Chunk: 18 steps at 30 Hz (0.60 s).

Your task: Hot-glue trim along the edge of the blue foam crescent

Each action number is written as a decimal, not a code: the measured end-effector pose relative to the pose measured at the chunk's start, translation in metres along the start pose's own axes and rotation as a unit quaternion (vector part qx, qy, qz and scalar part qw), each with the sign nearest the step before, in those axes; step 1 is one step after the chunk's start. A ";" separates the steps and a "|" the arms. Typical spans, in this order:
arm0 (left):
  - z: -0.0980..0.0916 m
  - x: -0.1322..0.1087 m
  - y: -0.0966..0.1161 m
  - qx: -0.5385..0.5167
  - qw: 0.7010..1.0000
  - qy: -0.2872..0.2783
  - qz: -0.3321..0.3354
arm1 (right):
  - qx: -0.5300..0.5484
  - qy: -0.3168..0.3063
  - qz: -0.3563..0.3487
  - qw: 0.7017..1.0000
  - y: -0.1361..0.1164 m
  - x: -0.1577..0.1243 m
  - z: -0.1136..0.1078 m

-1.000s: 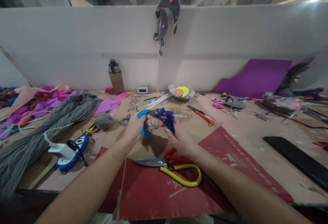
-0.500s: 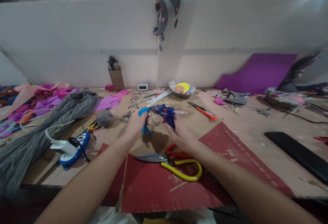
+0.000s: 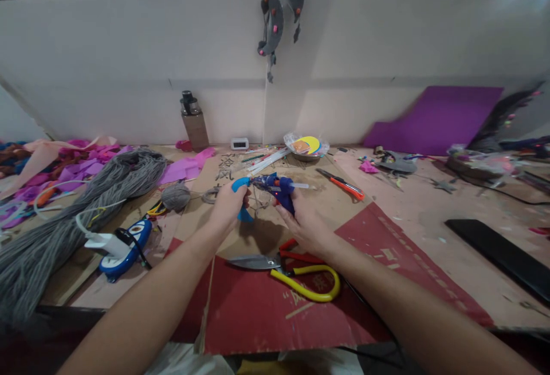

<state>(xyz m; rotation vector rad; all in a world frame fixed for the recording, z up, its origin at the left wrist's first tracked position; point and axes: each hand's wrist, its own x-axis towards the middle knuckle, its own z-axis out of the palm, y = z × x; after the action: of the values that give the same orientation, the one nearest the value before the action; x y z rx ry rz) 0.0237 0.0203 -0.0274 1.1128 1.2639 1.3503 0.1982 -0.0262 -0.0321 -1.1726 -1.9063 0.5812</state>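
My left hand [image 3: 231,202] is closed on a curved blue piece [image 3: 244,213], perhaps felt or foam; the fingers hide its middle. A dark blue glue gun [image 3: 283,193] is gripped in my right hand [image 3: 301,214], with a pale glue stick [image 3: 303,185] poking out of its rear. The gun's nozzle end points left and is close to the blue piece; whether they touch I cannot tell. Below my hands, scissors [image 3: 307,292] with one yellow and one red handle lie on the red part of the cardboard [image 3: 240,323].
To the left are a hank of grey yarn [image 3: 107,192], a grey yarn ball [image 3: 175,196] and a blue power strip [image 3: 124,255]. An orange utility knife [image 3: 346,186] lies beyond my right hand. A black slab [image 3: 494,255] rests at right, and a purple sheet [image 3: 442,123] leans on the partition.
The view has tilted very slightly. Both hands, the glue gun and the blue piece keep almost the same position.
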 end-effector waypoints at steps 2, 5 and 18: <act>-0.001 0.002 -0.001 -0.006 1.000 0.005 0.001 | 0.005 -0.004 0.005 1.000 0.000 0.000 0.001; 0.000 0.001 -0.001 -0.005 1.000 0.001 0.001 | 0.009 0.002 0.007 1.000 0.000 0.000 0.001; -0.001 0.002 -0.002 -0.001 1.000 -0.001 0.012 | 0.010 0.008 0.007 1.000 -0.007 0.001 -0.002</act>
<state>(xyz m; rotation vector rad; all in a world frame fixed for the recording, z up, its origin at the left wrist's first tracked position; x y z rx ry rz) 0.0229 0.0226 -0.0299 1.1297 1.2511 1.3684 0.1963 -0.0289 -0.0257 -1.1747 -1.8768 0.5950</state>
